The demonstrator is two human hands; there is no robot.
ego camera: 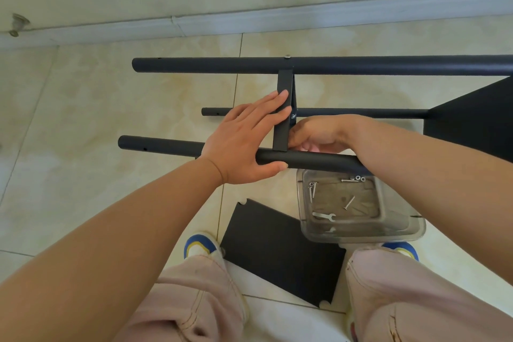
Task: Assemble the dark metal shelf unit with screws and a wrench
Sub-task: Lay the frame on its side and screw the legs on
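The dark metal shelf unit lies on its side on the tiled floor, with a far tube [333, 65], a thin middle tube [361, 113] and a near tube [166, 146]. A dark shelf panel [283, 108] stands edge-up between the tubes. My left hand [244, 139] lies flat with straight fingers against that panel, its thumb under the near tube. My right hand [316, 134] is curled behind the panel at its joint with the near tube; what its fingertips hold is hidden. A small wrench [324, 216] and loose screws [312, 189] lie in a clear plastic box [399, 226].
A loose dark shelf panel [280, 253] lies flat on the floor between my shoes. Another fitted panel [477, 119] rises at the right. The wall and skirting board run along the far side. My knees fill the bottom of the view.
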